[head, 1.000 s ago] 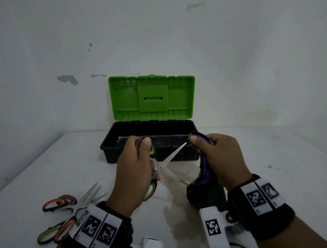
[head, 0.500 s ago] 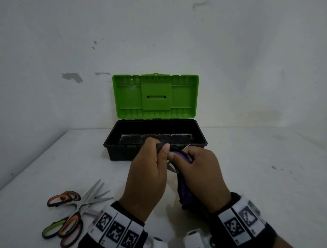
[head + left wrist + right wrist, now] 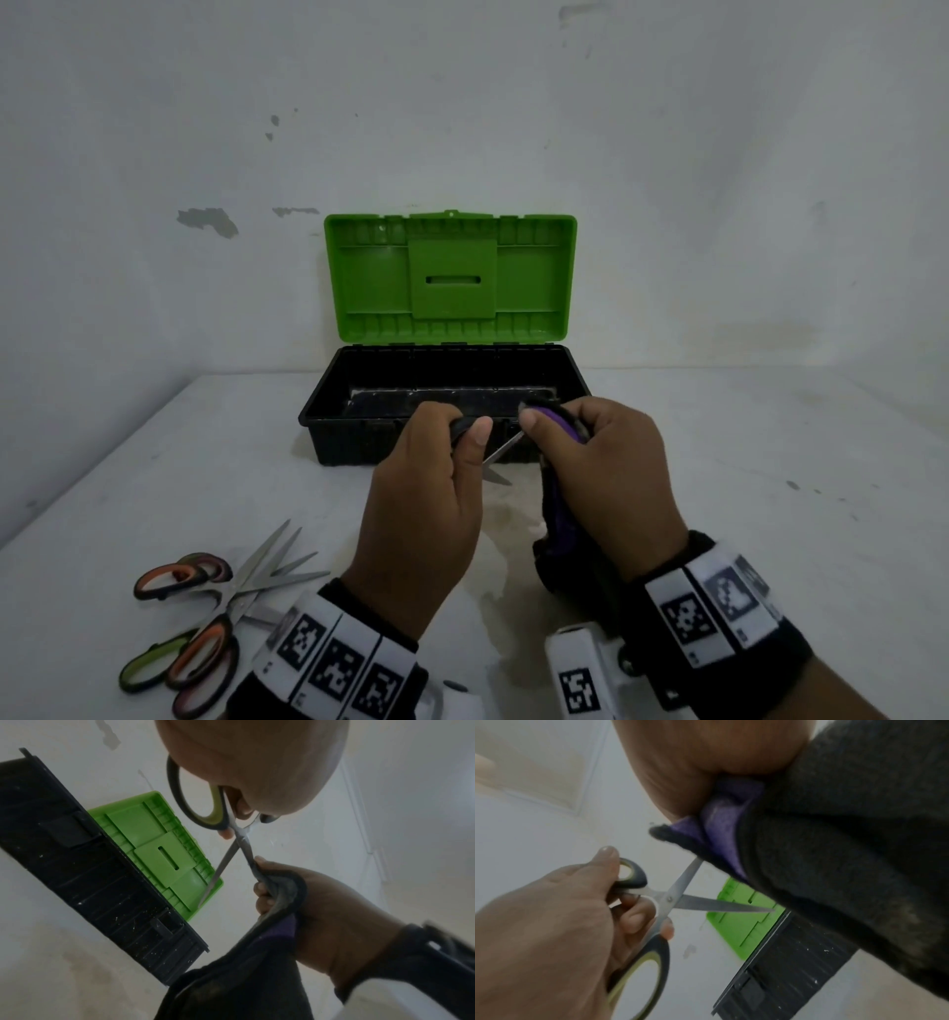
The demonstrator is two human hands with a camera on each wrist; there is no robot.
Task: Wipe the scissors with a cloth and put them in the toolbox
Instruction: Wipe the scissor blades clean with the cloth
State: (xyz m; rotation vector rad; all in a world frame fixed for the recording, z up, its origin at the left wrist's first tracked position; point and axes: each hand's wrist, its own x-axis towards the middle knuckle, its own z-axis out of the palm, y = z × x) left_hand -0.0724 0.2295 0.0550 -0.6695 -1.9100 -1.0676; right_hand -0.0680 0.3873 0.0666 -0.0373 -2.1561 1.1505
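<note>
While the left hand (image 3: 421,514) grips the black-and-yellow-green plastic handles of the steel scissors (image 3: 670,900), fingers curled through and round the loops, the right hand (image 3: 606,478) is clamped on a dark cloth with a purple inner face (image 3: 834,862), pinching it round one blade. The blades stand apart in an X; the wrapped blade runs up into the cloth fold, the other blade points free toward the toolbox. The scissors are held in the air just near of the black plastic toolbox with its green lid raised (image 3: 447,411), above the white table (image 3: 770,488); the box sits at the far middle of the table, its interior looks bare as far as can be seen. A heap of other scissors with orange and green handles (image 3: 205,616) lies at the near left, well apart from the hands.

Step in hand, as judged: wiping one blade, placing not yet done.

Risks: the open free blade is bare and close to the right thumb and fingers, so a fast pull along the edge could nick skin or slice the cloth. The cloth's hanging tail could snag on the free tip. If the handles close mid-wipe, the blades would bite the cloth or a fingertip. Only one blade is covered, so the other could go into the box unwiped.
</note>
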